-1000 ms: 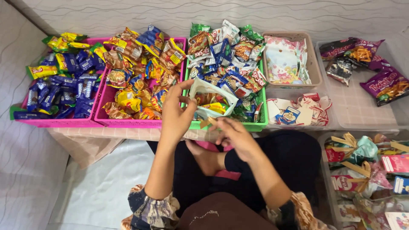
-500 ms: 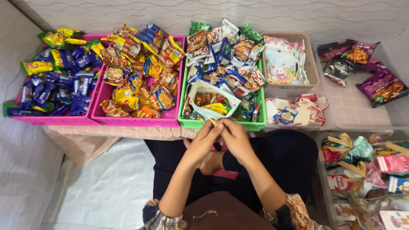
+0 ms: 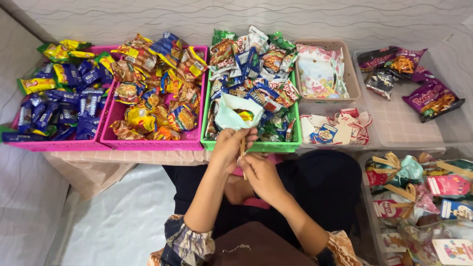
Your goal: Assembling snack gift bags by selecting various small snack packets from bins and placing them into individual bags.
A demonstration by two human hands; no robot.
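Note:
My left hand point(image 3: 230, 147) pinches the neck of a small pale plastic goodie bag point(image 3: 230, 114) with snack packets inside, held at the front rim of the green tray point(image 3: 256, 146). My right hand point(image 3: 259, 173) sits just below and to the right, touching the left. Its fingers hold a thin tan ribbon strip point(image 3: 242, 149) that stands upright between the two hands. Both hands hover above my lap, which is covered in dark cloth.
On the low table stand a pink tray point(image 3: 59, 144) of blue and yellow packets, a second pink tray point(image 3: 148, 143) of orange snacks, a beige tray point(image 3: 351, 74) of pastel bags, purple snack packs point(image 3: 429, 98) and paper tags point(image 3: 327, 132). A clear bin point(image 3: 367, 207) of tied bags stands at the right.
My left hand came down from the green tray to meet the right near my lap. It now grips the bag's neck, with the ribbon strip upright between the hands.

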